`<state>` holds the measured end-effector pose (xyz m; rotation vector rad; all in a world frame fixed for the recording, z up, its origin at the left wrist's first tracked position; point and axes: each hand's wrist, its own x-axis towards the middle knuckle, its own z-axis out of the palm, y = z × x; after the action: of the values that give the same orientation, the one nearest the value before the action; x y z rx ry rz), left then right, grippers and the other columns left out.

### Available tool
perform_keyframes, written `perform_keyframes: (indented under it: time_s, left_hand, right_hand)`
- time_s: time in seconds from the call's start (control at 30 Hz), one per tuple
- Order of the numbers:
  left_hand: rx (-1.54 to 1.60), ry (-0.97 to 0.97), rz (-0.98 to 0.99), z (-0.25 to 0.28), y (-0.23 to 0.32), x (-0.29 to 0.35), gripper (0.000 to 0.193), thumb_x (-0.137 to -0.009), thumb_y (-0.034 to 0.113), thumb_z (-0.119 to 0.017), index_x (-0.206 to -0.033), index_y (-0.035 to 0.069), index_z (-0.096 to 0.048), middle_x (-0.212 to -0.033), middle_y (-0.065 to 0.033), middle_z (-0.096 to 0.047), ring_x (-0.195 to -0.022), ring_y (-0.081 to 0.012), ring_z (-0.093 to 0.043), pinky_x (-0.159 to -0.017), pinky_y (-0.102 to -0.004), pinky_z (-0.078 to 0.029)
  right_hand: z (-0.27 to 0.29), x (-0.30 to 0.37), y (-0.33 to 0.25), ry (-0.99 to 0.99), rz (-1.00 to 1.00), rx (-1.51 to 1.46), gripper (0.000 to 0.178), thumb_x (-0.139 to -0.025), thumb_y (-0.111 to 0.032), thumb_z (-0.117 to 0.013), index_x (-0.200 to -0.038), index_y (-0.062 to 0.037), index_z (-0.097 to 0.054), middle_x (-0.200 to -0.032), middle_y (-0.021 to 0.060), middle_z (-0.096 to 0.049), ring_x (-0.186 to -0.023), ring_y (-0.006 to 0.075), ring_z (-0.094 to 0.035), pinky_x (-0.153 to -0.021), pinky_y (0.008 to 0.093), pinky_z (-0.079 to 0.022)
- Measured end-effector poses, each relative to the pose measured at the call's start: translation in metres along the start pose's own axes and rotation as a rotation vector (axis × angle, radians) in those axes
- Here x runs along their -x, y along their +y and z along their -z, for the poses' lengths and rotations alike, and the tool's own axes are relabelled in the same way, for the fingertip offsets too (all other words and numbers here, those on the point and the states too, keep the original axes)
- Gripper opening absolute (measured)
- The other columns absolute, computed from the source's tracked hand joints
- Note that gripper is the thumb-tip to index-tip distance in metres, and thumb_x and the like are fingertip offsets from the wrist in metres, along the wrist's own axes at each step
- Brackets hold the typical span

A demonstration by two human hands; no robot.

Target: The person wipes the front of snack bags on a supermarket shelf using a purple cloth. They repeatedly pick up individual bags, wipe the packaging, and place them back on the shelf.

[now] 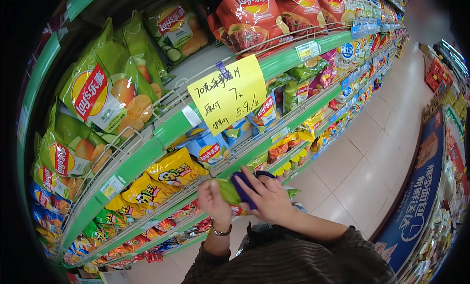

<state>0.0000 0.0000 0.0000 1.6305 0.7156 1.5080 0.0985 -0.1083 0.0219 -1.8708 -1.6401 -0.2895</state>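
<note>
Low in front of my body, my left hand (215,201) pinches the end of a green bag (227,191) that looks like a chip bag. Much of that bag is covered by a dark purple cloth (243,190). My right hand (267,195) holds the cloth against the bag, its fingers laid over the top. Both hands are in front of the lower shelves. Above them a yellow handwritten paper sign (227,93) hangs from the green shelf edge.
Large green chip bags (105,88) stand on the upper shelf at left, red chip bags (252,22) farther along. Yellow snack bags (171,169) and blue chip bags (208,147) fill the shelf below. A tiled aisle (357,161) runs right, beside a blue display stand (416,205).
</note>
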Motion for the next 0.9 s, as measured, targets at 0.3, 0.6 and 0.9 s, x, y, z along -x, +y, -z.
perform_keyframes:
  time_s: [0.3, 0.6, 0.9]
  left_hand:
    - [0.097, 0.145, -0.198, 0.016, 0.009, -0.011, 0.008, -0.083, 0.007, -0.048, -0.079, 0.0, -0.045, -0.073, -0.0068, -0.05, -0.065, -0.0148, -0.049, -0.06, -0.0262, -0.041]
    - [0.198, -0.562, -0.883, 0.014, 0.016, -0.008, 0.008, -0.083, 0.013, -0.049, -0.078, 0.007, -0.047, -0.091, -0.0122, -0.059, -0.074, -0.0259, -0.052, -0.066, -0.0354, -0.043]
    - [0.545, -0.405, 0.377, 0.027, 0.018, 0.006, 0.071, -0.081, 0.04, -0.047, -0.131, -0.001, -0.016, -0.135, -0.0136, -0.023, -0.127, -0.0227, -0.015, -0.102, -0.0394, -0.011]
  right_hand:
    - [-0.01, 0.098, 0.124, -0.267, -1.213, -0.948, 0.043, -0.084, -0.041, -0.045, -0.096, -0.0005, -0.055, -0.07, 0.0088, -0.059, -0.072, 0.0191, -0.057, -0.059, 0.0331, -0.046]
    - [-0.047, 0.083, 0.102, -0.614, -1.244, -2.208, 0.058, -0.082, -0.052, -0.04, -0.116, -0.0053, -0.042, -0.102, 0.0123, -0.056, -0.087, 0.0221, -0.058, -0.071, 0.0324, -0.049]
    - [-0.032, 0.091, 0.116, -0.141, -1.051, -1.882, 0.059, -0.072, -0.024, -0.064, -0.119, -0.0002, -0.037, -0.111, 0.0141, -0.051, -0.097, 0.0234, -0.054, -0.078, 0.0363, -0.048]
